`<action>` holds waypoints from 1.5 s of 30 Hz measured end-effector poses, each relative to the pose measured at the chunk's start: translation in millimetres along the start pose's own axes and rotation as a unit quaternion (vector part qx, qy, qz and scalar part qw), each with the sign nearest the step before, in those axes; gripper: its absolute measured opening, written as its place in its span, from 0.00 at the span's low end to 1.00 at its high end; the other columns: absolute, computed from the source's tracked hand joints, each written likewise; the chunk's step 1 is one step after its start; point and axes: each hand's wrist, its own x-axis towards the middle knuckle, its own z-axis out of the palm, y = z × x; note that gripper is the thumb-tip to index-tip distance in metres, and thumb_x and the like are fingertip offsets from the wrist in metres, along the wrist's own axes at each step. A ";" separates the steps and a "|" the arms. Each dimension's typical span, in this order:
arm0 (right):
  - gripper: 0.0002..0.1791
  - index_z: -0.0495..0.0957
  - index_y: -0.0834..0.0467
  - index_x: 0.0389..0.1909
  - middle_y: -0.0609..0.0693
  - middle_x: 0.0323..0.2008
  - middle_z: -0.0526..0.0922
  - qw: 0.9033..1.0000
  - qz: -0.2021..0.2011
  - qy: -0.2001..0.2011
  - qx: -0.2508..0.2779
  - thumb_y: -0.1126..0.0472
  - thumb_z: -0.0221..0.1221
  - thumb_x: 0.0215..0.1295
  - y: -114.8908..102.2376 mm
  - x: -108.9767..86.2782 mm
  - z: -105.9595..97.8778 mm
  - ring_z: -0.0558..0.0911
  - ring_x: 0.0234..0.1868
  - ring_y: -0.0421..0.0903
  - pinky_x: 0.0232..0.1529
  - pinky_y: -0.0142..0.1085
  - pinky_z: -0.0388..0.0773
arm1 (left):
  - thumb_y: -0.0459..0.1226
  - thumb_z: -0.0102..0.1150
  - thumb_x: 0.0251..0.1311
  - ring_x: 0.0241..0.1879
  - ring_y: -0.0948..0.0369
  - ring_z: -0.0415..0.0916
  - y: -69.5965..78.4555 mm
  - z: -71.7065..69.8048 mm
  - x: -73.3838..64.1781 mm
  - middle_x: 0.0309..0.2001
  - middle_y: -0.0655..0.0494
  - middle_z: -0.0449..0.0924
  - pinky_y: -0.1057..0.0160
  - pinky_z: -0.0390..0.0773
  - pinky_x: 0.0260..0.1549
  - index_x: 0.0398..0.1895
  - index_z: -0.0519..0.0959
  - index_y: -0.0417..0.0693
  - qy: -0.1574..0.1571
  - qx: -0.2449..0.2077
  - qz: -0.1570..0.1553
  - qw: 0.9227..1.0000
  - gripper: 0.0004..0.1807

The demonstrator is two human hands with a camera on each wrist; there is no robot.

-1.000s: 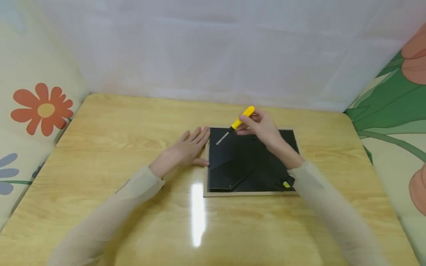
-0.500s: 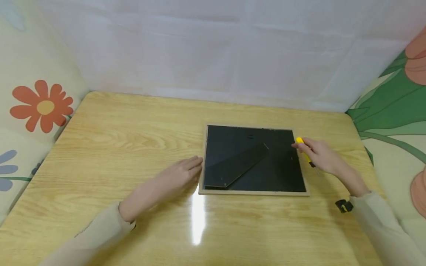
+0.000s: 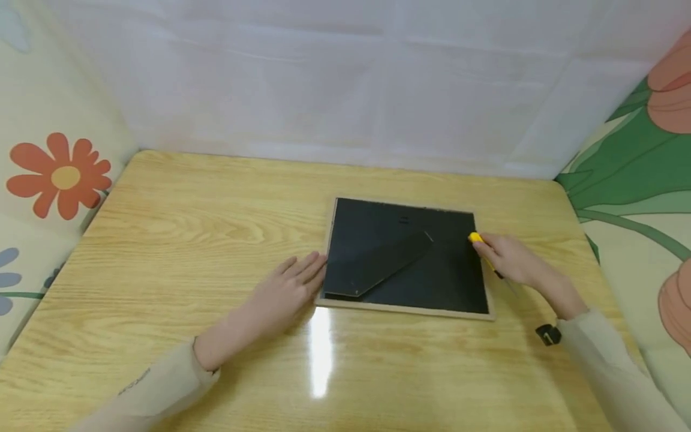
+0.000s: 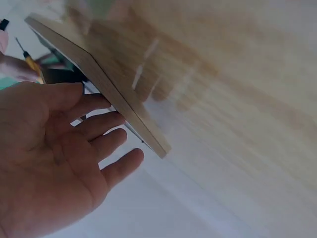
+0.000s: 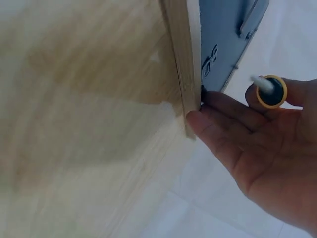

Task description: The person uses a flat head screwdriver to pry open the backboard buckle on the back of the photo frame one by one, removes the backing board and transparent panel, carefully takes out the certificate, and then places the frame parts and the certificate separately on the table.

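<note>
A picture frame [image 3: 448, 276] lies back side up on the table, with a black backing board and a light wood rim. Its flat easel leg [image 3: 385, 261] slants across the backing. My left hand [image 3: 281, 294] reaches the frame's left edge with relaxed fingers, the fingertips right at the wood rim [image 4: 104, 79] in the left wrist view. At the opposite side my right hand [image 3: 515, 259] holds a screwdriver [image 3: 475, 237] by its yellow handle, the shaft pointing back toward the wrist. In the right wrist view, fingertips of this hand [image 5: 272, 144] touch the frame's edge.
The wooden table [image 3: 205, 204] extends around the frame on all sides. Behind it hangs a white cloth [image 3: 345, 90], and flower-patterned panels [image 3: 59, 252] stand left and right. A bright reflection streaks the tabletop in front.
My right hand has gone from above the backing to the frame's right side, screwdriver still held. My left hand has slid lower along the left edge. The frame has turned slightly clockwise.
</note>
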 end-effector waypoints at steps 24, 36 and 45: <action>0.21 0.69 0.67 0.36 0.53 0.24 0.70 0.999 -0.001 0.023 0.024 0.57 0.34 0.80 -19.9 13.0 -9.6 0.67 0.22 0.46 0.27 0.40 0.68 | 0.24 0.46 0.65 0.69 0.39 0.53 -11.8 -6.1 9.4 0.69 0.28 0.51 0.46 0.61 0.64 0.68 0.59 0.26 -0.072 -0.148 -0.012 0.986 0.28; 0.21 0.68 0.65 0.31 0.51 0.21 0.67 0.999 0.026 0.018 0.029 0.58 0.35 0.80 -14.2 1.2 -5.9 0.66 0.21 0.46 0.26 0.38 0.67 | 0.25 0.47 0.65 0.69 0.38 0.51 -1.9 1.1 30.5 0.70 0.27 0.49 0.45 0.61 0.64 0.67 0.59 0.23 -0.061 -0.109 -0.033 0.992 0.27; 0.19 0.77 0.66 0.36 0.49 0.24 0.77 0.989 0.073 0.030 0.128 0.56 0.45 0.77 -33.2 -44.0 23.1 0.77 0.25 0.44 0.28 0.34 0.80 | 0.32 0.46 0.71 0.72 0.40 0.44 -43.8 3.7 67.3 0.72 0.29 0.42 0.48 0.51 0.68 0.70 0.51 0.24 -0.084 -0.179 -0.053 0.979 0.30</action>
